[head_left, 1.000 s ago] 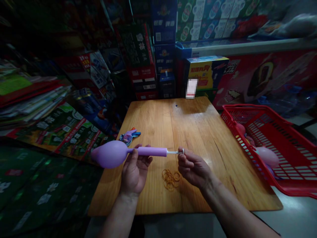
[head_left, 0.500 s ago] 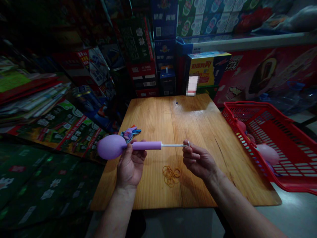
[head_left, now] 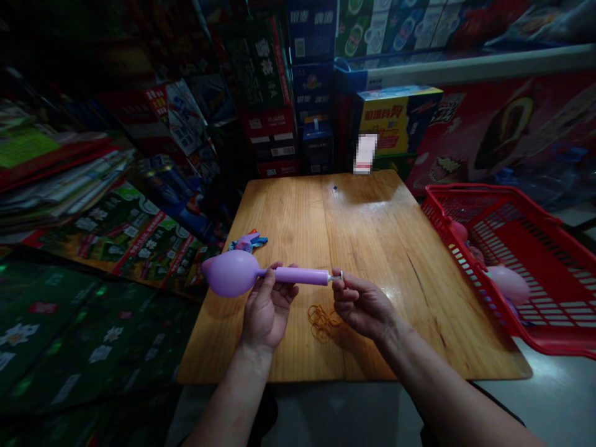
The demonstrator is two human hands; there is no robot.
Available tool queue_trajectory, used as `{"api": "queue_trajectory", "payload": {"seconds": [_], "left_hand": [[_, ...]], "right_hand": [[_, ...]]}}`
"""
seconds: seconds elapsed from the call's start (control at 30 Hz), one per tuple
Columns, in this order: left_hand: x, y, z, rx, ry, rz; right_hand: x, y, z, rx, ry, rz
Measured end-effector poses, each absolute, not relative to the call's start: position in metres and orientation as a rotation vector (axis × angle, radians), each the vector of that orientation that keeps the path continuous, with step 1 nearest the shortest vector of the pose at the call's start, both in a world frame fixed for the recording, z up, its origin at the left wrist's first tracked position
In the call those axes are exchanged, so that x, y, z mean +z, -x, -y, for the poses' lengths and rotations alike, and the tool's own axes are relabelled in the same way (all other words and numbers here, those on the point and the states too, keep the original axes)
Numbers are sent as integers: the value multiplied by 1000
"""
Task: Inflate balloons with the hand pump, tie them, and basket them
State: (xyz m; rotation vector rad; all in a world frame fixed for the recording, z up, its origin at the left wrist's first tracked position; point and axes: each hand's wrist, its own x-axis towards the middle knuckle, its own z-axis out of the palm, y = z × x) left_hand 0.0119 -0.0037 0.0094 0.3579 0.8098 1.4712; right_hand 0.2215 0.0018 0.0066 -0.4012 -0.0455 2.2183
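A partly inflated purple balloon (head_left: 233, 274) is fitted on the nozzle end of a purple balloon pump (head_left: 302, 275), held level above the table. My left hand (head_left: 270, 304) is closed where the balloon's neck meets the pump, thumb on top. At the pump's other end, my right hand (head_left: 361, 301) pinches the white ring handle (head_left: 341, 276), with only a short bit of rod showing. Several loose rubber bands (head_left: 321, 323) lie on the wood below the pump. Behind the balloon rests a small pile of uninflated balloons (head_left: 249, 241) in purple, blue and orange.
The wooden table (head_left: 298, 211) fills the middle. To its right stands a red basket (head_left: 559, 261) containing a pink balloon (head_left: 510, 284) and others. Stacked cartons (head_left: 274, 139) line the back and left; a yellow and blue box (head_left: 395, 124) is behind the table.
My right hand has pushed the rod most of the way into the pump. Pump, balloon and left hand have shifted right in the view, and the balloon looks slightly larger.
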Motion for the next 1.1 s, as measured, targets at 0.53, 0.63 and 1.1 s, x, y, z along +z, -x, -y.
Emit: {"api": "queue_trajectory", "payload": {"seconds": [0.53,0.63,1.1], "left_hand": [[5,-16,6,1486,-382,-840],[12,-3,0,1533,-381,-863],[3,-17,9,1478,-408,-815]], "right_hand": [[7,-213,2,2213,429,48],[13,-226,-3,2209,429,67],[3,-209,2,2199,430,26]]}}
